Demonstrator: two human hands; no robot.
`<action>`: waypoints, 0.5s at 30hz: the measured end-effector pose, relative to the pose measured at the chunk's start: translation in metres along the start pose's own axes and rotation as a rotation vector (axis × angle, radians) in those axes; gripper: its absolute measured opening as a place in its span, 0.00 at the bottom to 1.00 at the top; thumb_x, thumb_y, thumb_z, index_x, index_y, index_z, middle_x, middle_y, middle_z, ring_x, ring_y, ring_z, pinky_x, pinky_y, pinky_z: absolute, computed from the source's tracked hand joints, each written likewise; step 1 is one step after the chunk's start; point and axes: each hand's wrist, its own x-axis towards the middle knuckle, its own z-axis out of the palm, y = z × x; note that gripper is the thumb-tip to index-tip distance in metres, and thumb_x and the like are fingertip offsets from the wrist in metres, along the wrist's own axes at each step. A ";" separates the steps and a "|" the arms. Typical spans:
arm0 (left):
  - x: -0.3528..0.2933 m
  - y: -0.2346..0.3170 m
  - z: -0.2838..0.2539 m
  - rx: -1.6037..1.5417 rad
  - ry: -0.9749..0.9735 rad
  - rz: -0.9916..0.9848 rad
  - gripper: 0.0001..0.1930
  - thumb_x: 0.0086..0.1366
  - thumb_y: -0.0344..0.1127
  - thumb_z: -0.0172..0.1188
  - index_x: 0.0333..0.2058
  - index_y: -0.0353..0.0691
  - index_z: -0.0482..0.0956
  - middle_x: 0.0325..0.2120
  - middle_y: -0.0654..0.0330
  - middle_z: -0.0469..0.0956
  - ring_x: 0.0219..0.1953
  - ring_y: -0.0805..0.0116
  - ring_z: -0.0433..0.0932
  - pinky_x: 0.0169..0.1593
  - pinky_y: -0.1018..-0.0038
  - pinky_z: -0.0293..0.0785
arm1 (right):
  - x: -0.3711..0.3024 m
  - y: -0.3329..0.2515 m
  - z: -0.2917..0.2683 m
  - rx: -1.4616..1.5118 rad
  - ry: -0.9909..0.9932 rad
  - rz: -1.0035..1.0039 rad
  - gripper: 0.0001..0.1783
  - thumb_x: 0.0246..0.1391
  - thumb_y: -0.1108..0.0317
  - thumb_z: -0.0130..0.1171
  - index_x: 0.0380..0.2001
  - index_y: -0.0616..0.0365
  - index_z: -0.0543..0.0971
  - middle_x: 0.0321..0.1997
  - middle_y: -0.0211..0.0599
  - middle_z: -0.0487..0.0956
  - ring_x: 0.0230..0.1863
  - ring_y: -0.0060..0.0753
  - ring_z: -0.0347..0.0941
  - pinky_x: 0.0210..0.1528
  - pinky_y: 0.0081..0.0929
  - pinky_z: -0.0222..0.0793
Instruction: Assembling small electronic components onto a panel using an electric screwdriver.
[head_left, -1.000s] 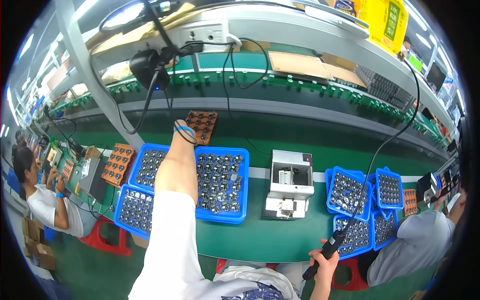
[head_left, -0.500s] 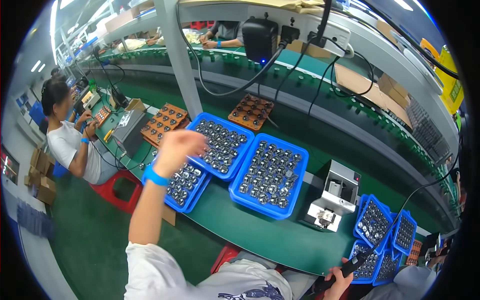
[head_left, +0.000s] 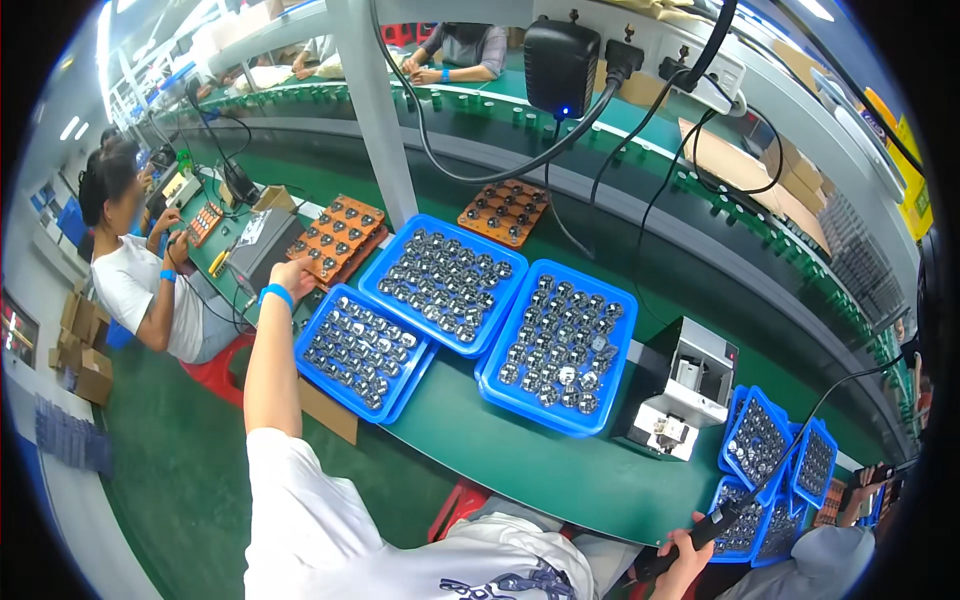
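My left hand [head_left: 290, 276], with a blue wristband, reaches out to the far left. Its fingers are closed at the near left corner of an orange tray [head_left: 338, 238], the top one of a small stack, which holds rows of small round metal-and-black parts. Low at the right, my right hand [head_left: 684, 562] is wrapped round a black corded electric screwdriver [head_left: 716, 522], whose tip I cannot make out. Between my hands stand blue trays of similar parts: a near left tray [head_left: 345, 392], a middle tray [head_left: 372, 285] and a right tray [head_left: 625, 340].
A grey metal fixture [head_left: 668, 425] stands right of the blue trays, with more blue trays [head_left: 735, 462] beyond. Another orange tray [head_left: 478, 222] lies behind. A power adapter [head_left: 562, 68] and cables hang above. At left, a co-worker [head_left: 150, 290] sits handling parts.
My left hand has swung left and away from above the blue trays to the orange tray's corner. My right hand keeps its hold on the screwdriver. The view has shifted slightly.
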 end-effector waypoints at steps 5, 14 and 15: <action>0.019 -0.005 0.002 -0.235 -0.079 -0.110 0.12 0.65 0.30 0.62 0.45 0.33 0.76 0.39 0.54 0.79 0.37 0.63 0.80 0.42 0.71 0.79 | 0.002 0.006 0.001 0.005 0.012 0.011 0.25 0.47 0.79 0.55 0.52 0.65 0.70 0.23 0.38 0.73 0.13 0.28 0.67 0.15 0.23 0.64; 0.031 -0.005 -0.002 -0.486 -0.279 -0.017 0.15 0.66 0.21 0.53 0.51 0.30 0.71 0.45 0.47 0.78 0.47 0.52 0.80 0.52 0.58 0.81 | 0.007 0.008 0.005 0.037 0.012 0.031 0.24 0.47 0.80 0.55 0.51 0.65 0.70 0.22 0.38 0.72 0.13 0.28 0.66 0.15 0.23 0.64; 0.028 -0.006 0.002 -0.486 -0.285 -0.017 0.15 0.66 0.21 0.53 0.51 0.30 0.71 0.45 0.47 0.78 0.47 0.52 0.80 0.52 0.58 0.81 | 0.008 0.007 0.005 0.030 0.014 0.030 0.24 0.47 0.80 0.55 0.51 0.65 0.70 0.22 0.37 0.72 0.13 0.28 0.66 0.15 0.24 0.64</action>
